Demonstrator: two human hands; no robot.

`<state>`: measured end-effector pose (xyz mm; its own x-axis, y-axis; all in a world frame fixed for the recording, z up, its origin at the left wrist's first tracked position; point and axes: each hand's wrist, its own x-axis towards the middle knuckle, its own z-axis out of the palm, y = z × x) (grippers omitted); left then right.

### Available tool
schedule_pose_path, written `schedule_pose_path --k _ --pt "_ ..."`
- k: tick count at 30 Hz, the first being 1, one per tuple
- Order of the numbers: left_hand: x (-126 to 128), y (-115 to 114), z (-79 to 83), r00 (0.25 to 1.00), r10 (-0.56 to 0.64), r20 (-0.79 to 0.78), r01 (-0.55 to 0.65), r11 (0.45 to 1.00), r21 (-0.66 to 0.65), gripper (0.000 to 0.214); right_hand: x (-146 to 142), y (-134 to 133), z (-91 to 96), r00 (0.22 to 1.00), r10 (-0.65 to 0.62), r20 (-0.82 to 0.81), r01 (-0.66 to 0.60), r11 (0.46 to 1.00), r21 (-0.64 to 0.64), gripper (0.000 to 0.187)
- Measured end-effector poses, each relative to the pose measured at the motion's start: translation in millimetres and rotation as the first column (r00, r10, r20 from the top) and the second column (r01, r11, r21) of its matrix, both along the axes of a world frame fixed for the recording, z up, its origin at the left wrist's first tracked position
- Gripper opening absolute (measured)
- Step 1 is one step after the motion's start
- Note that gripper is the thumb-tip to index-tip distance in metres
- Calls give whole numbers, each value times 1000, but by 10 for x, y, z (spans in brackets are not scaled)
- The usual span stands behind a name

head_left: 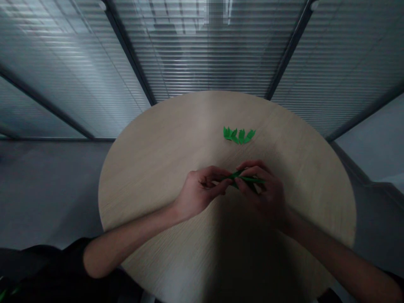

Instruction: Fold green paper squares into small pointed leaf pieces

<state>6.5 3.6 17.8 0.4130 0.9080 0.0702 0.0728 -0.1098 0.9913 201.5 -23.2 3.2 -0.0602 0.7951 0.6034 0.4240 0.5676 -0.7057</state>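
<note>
A: What lies on the round wooden table (148,168)?

B: Green paper leaves (239,135), on the far side; left hand (200,191) and right hand (261,189) grip a green paper piece (244,179) near the middle; behind, glass walls with blinds (208,50).

Left hand (200,191) pinching, right hand (263,193) pinching, held close together, knuckles up
</note>
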Motion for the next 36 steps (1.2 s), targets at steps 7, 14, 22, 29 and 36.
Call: schedule_pose_path --k 7,14,22,29,36 --pt "2 0 -14 1000 12 16 -12 1000 12 22 -9 -11 -5 1000 -1 7 1 1000 -10 8" --pt "-5 -14 -27 1000 17 -4 -16 996 85 16 -22 -9 -1 1000 -11 -28 9 996 -83 10" --pt "-9 -23 -19 999 18 -28 -14 992 123 12 -53 -22 15 995 0 -98 -15 989 -144 13" --pt "-17 -14 -58 999 30 -24 -26 987 159 11 -42 -32 30 992 8 -123 -31 982 -188 14" --pt "-21 1 -39 998 45 40 -50 990 129 9 -3 -23 38 988 36 -152 -73 966 -247 12"
